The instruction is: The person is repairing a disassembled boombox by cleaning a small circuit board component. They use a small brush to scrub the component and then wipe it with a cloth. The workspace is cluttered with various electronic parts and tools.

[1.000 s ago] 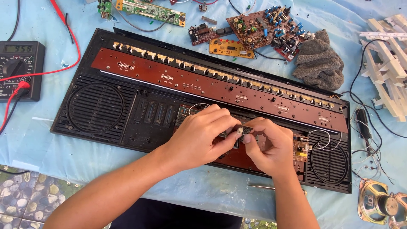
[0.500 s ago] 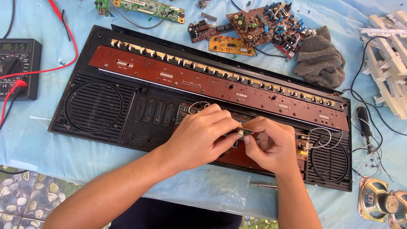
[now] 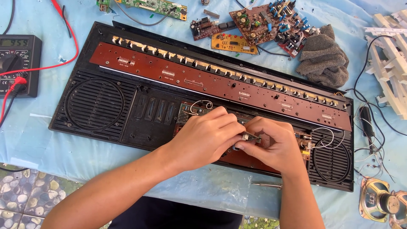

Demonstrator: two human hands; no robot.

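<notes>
Head view shows two bare hands meeting over the near middle of a big black casing (image 3: pixel 97 104) that lies open on a light blue sheet (image 3: pixel 51 148). Both hands pinch one small part (image 3: pixel 250 137), a little metal and dark piece, held just above a small brown circuit board (image 3: pixel 190 111) inside the casing. The left hand (image 3: pixel 207 138) has its fingers curled, with the tips closed on the part. The right hand (image 3: pixel 273 146) is curled too, thumb and first fingers gripping the same piece from the right side.

I think the small part could slip out and drop into the casing, because only fingertips hold it. The thin white wires (image 3: pixel 326 138) just to the right could get tugged or bent if a hand moves too far that way. A hard push might also crack the small board under the hands.

Both forearms come in from the near edge and lean toward each other. The wrists sit low, close to the casing.

A long reddish-brown board (image 3: pixel 212 80) runs across the far part of the casing. A round speaker grille (image 3: pixel 94 103) sits at the left. A multimeter (image 3: pixel 19 63) with a red lead (image 3: pixel 63 25) lies far left. Loose circuit boards (image 3: pixel 254 21) and a grey cloth (image 3: pixel 324 57) lie at the far side. A screwdriver (image 3: pixel 266 185) rests near the right arm, and loose speakers (image 3: pixel 383 203) sit at the near right.
</notes>
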